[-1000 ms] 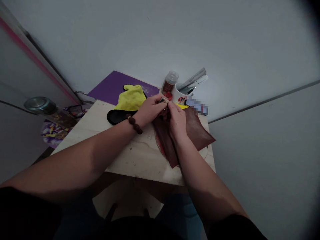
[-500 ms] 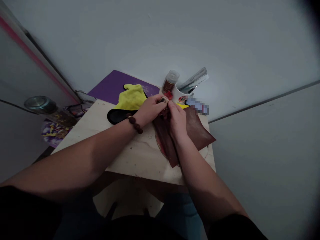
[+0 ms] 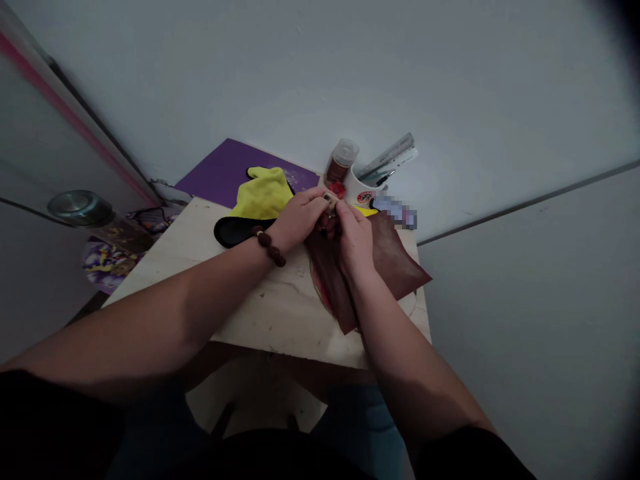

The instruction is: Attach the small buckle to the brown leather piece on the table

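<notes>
My left hand (image 3: 303, 215) and my right hand (image 3: 356, 233) meet over the far middle of the table. Fingers of both are closed around a small pale block-like piece (image 3: 330, 199) with a dark patch, too small to name surely. Beneath my hands lie dark brown leather sheets (image 3: 400, 257), one folded or curled on the near side with a reddish edge. Just past my fingertips is a small red object (image 3: 337, 190). A yellow-and-black glove or cloth (image 3: 265, 193) rests beside my left wrist, which wears a bracelet of brown beads (image 3: 271, 250).
The pale wooden table (image 3: 280, 307) stands against a wall. At its back are a clear bottle with a brown label (image 3: 343, 163), a white mug (image 3: 357, 190) holding rulers and a pen, and a purple board (image 3: 215, 167). A lidded glass jar (image 3: 83, 210) stands at left.
The small piece between my fingers has turned slightly, and more of its pale side shows. Both hands stay in nearly the same place.
</notes>
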Tool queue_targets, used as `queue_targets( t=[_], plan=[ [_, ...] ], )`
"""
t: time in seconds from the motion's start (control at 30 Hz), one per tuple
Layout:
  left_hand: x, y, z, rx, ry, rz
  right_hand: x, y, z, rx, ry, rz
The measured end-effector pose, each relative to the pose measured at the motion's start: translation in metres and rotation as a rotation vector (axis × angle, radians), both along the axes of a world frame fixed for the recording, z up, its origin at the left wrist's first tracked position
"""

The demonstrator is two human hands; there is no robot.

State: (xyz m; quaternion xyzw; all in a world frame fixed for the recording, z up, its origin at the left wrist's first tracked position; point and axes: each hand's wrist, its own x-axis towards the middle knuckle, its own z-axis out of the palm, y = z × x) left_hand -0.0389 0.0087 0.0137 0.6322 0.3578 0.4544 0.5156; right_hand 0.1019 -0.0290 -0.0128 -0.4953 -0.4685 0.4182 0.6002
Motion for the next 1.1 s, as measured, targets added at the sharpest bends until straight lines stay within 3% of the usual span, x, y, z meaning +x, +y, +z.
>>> queue_targets(
  t=[0.27,1.1],
  plan=[
    [0.0032,-0.0012,-0.0026,-0.066,0.000,-0.012,0.0009,0.0015,-0.0011,-0.006,0.016,-0.011],
    [0.0021,0.0014,-0.0072,-0.022,0.057,0.004,0.0007,0.0032,-0.0038,-0.007,0.023,0.003]
  ],
)
